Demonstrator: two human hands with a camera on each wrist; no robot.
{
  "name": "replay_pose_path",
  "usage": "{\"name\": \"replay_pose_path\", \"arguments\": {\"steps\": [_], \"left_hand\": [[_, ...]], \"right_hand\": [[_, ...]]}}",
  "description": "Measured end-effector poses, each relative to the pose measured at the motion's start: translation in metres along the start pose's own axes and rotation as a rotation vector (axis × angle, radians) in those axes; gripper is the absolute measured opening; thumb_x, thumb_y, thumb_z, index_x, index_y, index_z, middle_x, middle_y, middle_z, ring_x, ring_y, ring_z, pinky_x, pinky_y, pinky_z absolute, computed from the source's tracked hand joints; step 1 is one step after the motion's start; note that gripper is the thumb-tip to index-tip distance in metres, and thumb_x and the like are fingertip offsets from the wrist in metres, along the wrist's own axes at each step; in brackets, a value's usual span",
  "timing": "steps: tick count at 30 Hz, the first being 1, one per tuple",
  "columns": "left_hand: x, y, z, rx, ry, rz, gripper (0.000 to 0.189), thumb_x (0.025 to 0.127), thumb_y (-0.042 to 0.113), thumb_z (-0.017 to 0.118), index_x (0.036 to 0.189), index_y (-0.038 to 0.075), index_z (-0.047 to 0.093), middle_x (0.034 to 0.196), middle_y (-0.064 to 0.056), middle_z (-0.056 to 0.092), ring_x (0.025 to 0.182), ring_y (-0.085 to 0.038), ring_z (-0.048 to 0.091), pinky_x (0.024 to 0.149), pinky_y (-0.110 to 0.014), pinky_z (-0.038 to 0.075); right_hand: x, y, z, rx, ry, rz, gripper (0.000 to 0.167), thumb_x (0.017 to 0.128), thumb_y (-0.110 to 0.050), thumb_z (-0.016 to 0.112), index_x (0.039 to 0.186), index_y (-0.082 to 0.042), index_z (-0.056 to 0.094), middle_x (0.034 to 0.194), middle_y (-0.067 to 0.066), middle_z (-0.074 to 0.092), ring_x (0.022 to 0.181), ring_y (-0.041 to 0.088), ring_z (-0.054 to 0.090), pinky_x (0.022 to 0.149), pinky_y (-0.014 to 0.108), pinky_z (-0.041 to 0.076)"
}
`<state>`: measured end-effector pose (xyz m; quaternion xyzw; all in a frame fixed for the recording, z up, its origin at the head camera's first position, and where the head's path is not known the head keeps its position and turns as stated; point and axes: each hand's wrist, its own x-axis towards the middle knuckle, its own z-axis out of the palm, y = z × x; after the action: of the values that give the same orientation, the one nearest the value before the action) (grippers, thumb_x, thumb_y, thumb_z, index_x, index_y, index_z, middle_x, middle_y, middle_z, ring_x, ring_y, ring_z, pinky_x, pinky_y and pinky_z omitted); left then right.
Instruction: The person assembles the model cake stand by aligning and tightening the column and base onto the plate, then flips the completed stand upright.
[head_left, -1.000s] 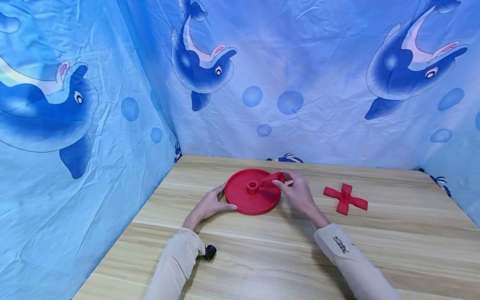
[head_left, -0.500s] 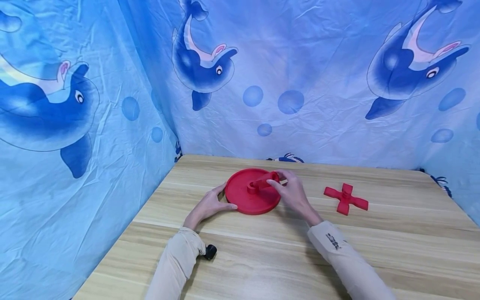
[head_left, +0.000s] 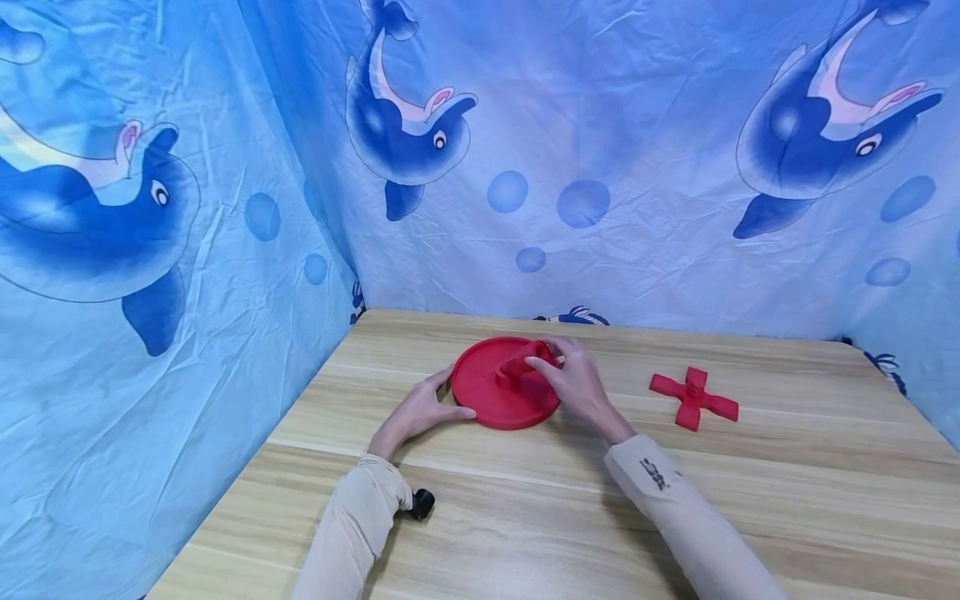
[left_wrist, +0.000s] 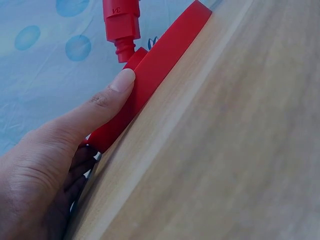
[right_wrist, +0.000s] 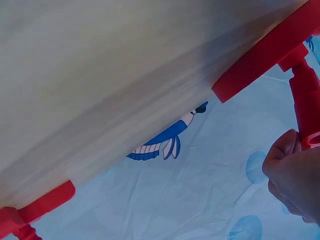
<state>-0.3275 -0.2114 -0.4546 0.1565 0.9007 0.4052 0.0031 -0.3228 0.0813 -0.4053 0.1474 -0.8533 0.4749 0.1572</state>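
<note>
One red disc [head_left: 483, 398] | left hand [head_left: 420, 411] gripping edge | right hand [head_left: 577, 382] pinching red post [head_left: 516, 367]

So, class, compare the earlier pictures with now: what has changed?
The right hand has moved left, bringing the red tube to the socket on the plate and tilting it more upright. The left hand still holds the plate; the red cross hasn't moved.

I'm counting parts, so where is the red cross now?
In the head view, the red cross lies on the table, right of the red disc and the right hand.
</note>
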Motion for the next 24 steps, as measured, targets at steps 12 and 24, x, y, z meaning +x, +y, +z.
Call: {"name": "replay_pose_path", "arguments": {"steps": [12, 24], "left_hand": [[-0.001, 0.001, 0.001, -0.007, -0.005, -0.009, 0.105, 0.078, 0.053, 0.089, 0.161, 0.014, 0.038, 0.161, -0.01, 0.042, 0.149, -0.031, 0.035, 0.116, -0.052, 0.037], [0.0, 0.002, 0.001, -0.006, -0.008, -0.017, 0.105, 0.079, 0.051, 0.089, 0.162, 0.013, 0.037, 0.161, -0.01, 0.041, 0.149, -0.031, 0.035, 0.116, -0.052, 0.037]], "right_hand": [[0.012, -0.009, 0.009, -0.057, -0.024, -0.061, 0.046, 0.095, -0.02, 0.079, 0.134, 0.001, 0.066, 0.124, 0.017, 0.062, 0.113, 0.032, 0.058, 0.089, 0.046, 0.059], [0.023, -0.016, 0.011, -0.113, -0.11, -0.075, 0.052, 0.098, -0.013, 0.072, 0.145, 0.004, 0.056, 0.14, 0.019, 0.054, 0.125, 0.034, 0.054, 0.092, 0.048, 0.059]]}}
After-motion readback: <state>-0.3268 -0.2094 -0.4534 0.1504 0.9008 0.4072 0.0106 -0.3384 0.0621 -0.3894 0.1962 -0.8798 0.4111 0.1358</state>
